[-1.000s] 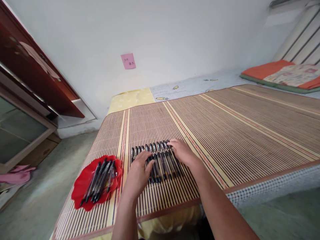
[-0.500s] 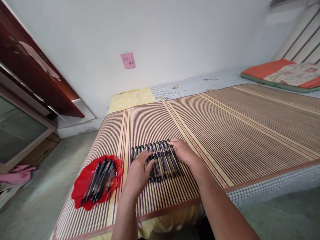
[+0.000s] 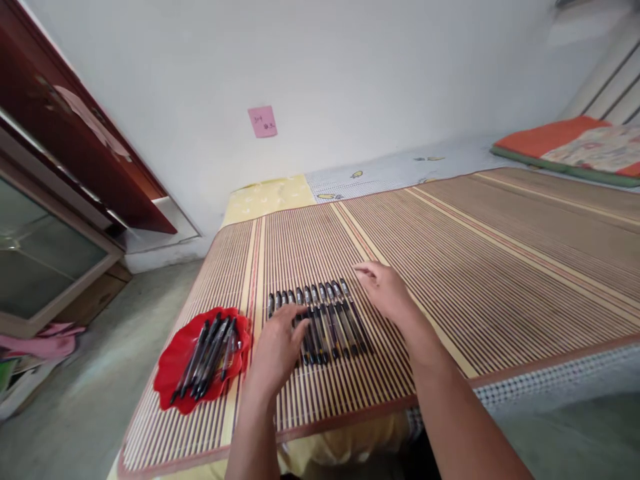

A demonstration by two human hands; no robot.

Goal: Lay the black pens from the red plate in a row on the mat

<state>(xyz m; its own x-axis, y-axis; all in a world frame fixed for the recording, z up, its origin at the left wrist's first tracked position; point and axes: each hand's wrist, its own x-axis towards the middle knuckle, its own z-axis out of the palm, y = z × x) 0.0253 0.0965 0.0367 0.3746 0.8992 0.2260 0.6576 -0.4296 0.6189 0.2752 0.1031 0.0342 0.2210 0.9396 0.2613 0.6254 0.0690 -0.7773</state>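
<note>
A row of several black-capped pens [image 3: 329, 323] with clear barrels lies side by side on a striped bamboo mat [image 3: 440, 267]. My left hand [image 3: 281, 343] rests over the left part of the row, thumb and fingers apart, hiding the lower ends of some pens. Just right of the row, my right hand [image 3: 384, 288] hovers above the mat, its fingers loosely bent and holding nothing that I can see. Left of my left hand sits a red scalloped plate [image 3: 167, 373], with more black pens [image 3: 213, 353] heaped in it.
The mat covers a bed against a white wall bearing a pink note [image 3: 263, 121]. Folded orange and floral bedding [image 3: 565, 143] lies at the far right. On the left are a dark red door [image 3: 115, 167] and a glass-fronted cabinet [image 3: 45, 260].
My right hand has left the rightmost pen and moved up and to the right. My left hand stays over the row. The whole view has shifted slightly.
</note>
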